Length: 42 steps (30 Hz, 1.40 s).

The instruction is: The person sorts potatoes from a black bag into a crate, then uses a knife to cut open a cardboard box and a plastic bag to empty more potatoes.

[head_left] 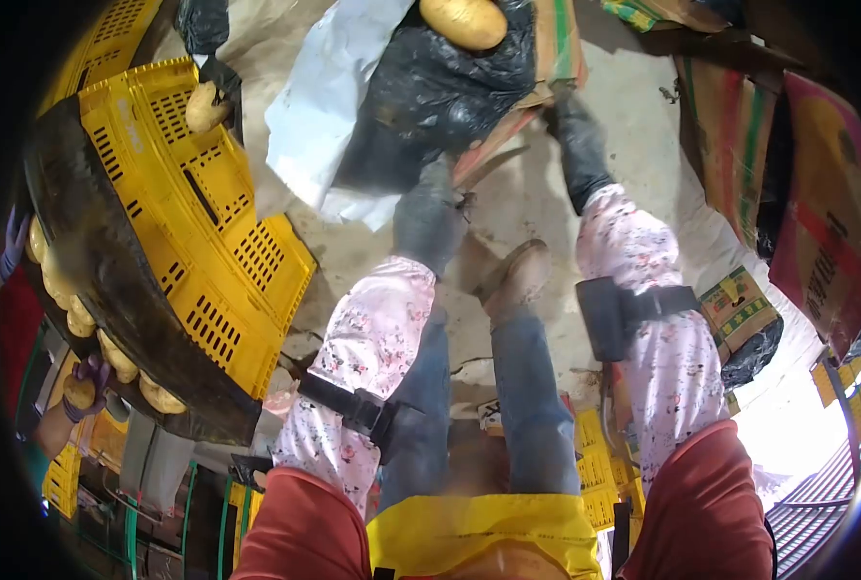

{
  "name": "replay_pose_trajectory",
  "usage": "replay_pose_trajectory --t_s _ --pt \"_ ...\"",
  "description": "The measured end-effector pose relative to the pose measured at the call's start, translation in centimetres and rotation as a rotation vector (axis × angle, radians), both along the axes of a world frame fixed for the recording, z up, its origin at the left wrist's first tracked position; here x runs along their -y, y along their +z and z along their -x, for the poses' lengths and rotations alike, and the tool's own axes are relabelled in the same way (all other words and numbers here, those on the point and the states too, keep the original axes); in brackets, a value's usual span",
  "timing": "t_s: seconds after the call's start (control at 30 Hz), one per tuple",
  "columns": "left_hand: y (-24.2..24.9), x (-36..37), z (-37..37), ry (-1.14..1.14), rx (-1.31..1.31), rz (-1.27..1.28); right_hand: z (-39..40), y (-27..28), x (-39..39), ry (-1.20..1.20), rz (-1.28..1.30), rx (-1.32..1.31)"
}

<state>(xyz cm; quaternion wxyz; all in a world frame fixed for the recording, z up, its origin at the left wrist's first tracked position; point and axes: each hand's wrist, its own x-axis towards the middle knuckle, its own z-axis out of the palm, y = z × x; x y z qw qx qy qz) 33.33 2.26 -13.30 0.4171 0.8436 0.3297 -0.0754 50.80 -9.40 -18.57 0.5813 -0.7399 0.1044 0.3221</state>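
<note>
A carton (557, 43) with a green stripe lies ahead of me on the floor. Black plastic film (421, 106) covers it, and one large potato (464, 21) rests on top. My left hand (428, 215), in a dark glove, reaches to the near edge of the film; its fingers are blurred and partly hidden. My right hand (577, 140), also in a dark glove, has its fingers closed at the carton's near right corner. To the left of the film lies a pale sheet (319, 106).
Yellow crates (174, 208) stand on the left, with a potato (206, 107) beside a dark strip. Behind a dark ledge (126, 280) are several potatoes and another person's purple-gloved hand (88, 387) holding one. Printed cartons (817, 208) stand on the right. A shoe (519, 275) is below.
</note>
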Motion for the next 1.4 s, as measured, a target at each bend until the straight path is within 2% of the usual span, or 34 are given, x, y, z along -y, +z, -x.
replay_pose_trajectory --t_s 0.07,0.13,0.17,0.23,0.27,0.3,0.33,0.37,0.4,0.43,0.47,0.53,0.63,0.73,0.8,0.87,0.93,1.07,1.13,1.17,1.23,1.27,1.33,1.4 --pt "-0.2 0.0 -0.6 -0.003 -0.049 0.045 1.5 -0.2 0.1 0.146 0.208 -0.133" --pt "-1.3 -0.4 -0.7 -0.004 -0.097 0.091 2.7 0.4 -0.8 -0.091 -0.015 -0.096" --pt "-2.0 -0.4 -0.1 -0.119 -0.204 0.083 2.4 1.0 -1.0 -0.153 0.017 0.019" --pt "-1.2 -0.5 -0.3 -0.295 -0.426 0.043 0.4 3.1 -1.1 -0.125 -0.046 0.060" --pt "-1.0 -0.5 -0.2 -0.296 -0.417 0.042 -0.4 3.9 -0.9 -0.106 -0.100 0.097" --pt "-0.8 -0.4 -0.3 -0.268 -0.413 0.067 -0.8 3.8 -1.1 -0.094 -0.033 -0.015" --pt "-0.9 -0.3 -0.5 -0.244 -0.397 0.098 -0.6 2.8 -1.1 0.011 -0.034 0.046" --pt "-1.4 -0.2 -0.3 -0.247 -0.405 0.075 -1.1 -0.8 0.2 0.307 0.242 0.390" --pt "-2.2 0.2 0.2 -0.255 -0.399 0.068 -1.5 1.9 -1.2 0.392 0.375 0.339" --pt "-2.8 0.3 0.9 -0.293 -0.304 0.019 -1.3 -0.2 -0.4 0.468 0.404 0.659" --pt "-3.3 0.7 1.4 -0.321 -0.214 -0.037 -0.8 -4.0 -0.3 0.245 0.349 0.730" --pt "-2.7 0.6 1.2 -0.315 -0.271 -0.075 -0.6 1.3 -2.2 0.052 0.174 0.218" --pt "-3.0 0.5 1.8 -0.320 -0.165 -0.083 0.1 2.2 -2.9 0.030 0.299 0.318" --pt "-3.2 0.5 2.0 -0.315 -0.169 -0.091 0.2 3.0 -3.6 -0.030 0.208 0.239" --pt "-3.2 0.5 2.2 -0.326 -0.132 -0.063 0.8 0.0 -3.4 -0.091 0.197 0.254" --pt "-3.2 0.5 2.3 -0.326 -0.152 -0.081 -0.6 -0.4 -3.5 -0.127 0.169 0.295" --pt "-3.6 0.4 2.7 -0.373 -0.045 -0.163 -1.7 0.8 -3.5 0.179 0.518 0.383" --pt "-4.1 0.1 2.9 -0.323 -0.088 -0.199 -2.6 -2.1 -4.2 0.201 0.436 0.365" --pt "-4.5 0.0 3.2 -0.329 -0.089 -0.153 -1.8 -3.4 -3.5 -0.007 0.262 0.368" --pt "-4.4 0.1 3.2 -0.308 -0.077 -0.153 -1.9 -2.5 -3.6 0.005 0.271 0.368" --pt "-4.8 0.5 3.6 -0.311 -0.125 -0.129 -2.0 0.4 -3.8 0.174 0.469 0.386" --pt "-5.5 0.9 3.4 -0.304 -0.132 -0.124 -2.8 -1.1 -2.5 0.183 0.470 0.380" --pt "-6.8 0.5 4.7 -0.342 -0.012 -0.134 -3.0 -6.0 -0.1 0.759 0.584 0.927" --pt "-5.0 0.2 4.2 -0.337 -0.017 -0.156 -3.1 -5.5 -1.1 0.688 0.480 0.802"
